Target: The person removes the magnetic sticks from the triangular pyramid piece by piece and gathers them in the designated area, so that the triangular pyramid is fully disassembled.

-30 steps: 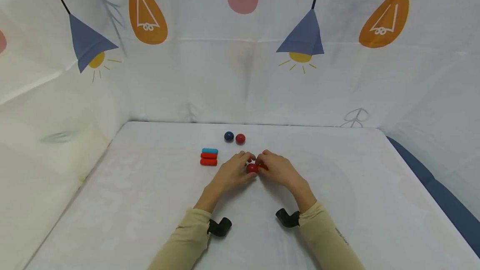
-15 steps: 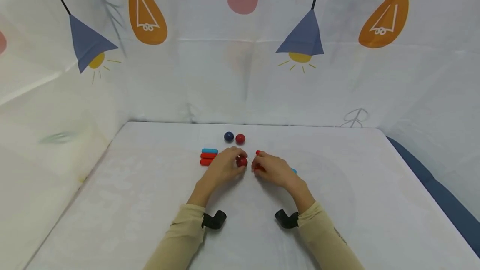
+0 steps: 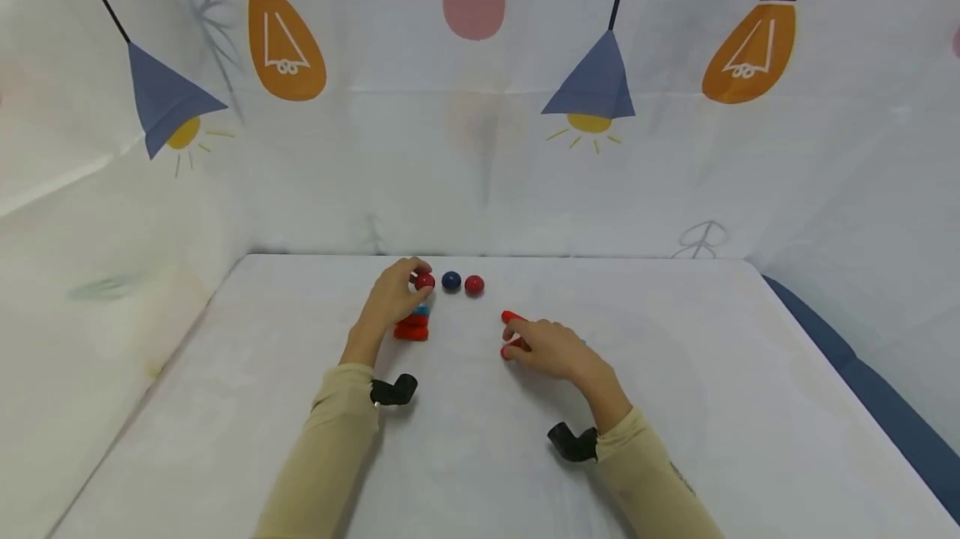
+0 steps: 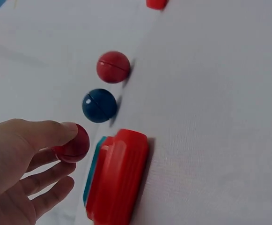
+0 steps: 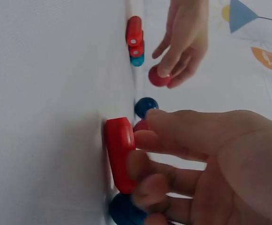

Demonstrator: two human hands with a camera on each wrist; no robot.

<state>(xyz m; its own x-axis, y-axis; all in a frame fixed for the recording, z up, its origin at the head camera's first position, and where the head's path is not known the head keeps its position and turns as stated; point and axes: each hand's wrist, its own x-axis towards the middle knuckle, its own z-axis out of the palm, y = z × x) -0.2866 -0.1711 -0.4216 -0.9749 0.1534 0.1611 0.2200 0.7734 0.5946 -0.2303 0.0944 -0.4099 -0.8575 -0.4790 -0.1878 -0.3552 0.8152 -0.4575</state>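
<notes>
Right hand nearest, fingers bent at a glossy red stick — whether they grip it, cannot tell. Farther: a row of sticks, two red, one light blue, side by side. Left hand beside them, thumb and fingertips pinching a red ball — shiny, dark, thin-seamed — just left of a blue ball; second red ball on the latter's right.

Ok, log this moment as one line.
left hand: pinches red ball | right hand: at red stick, grip unclear | blue ball, other red ball: side by side on table
</notes>
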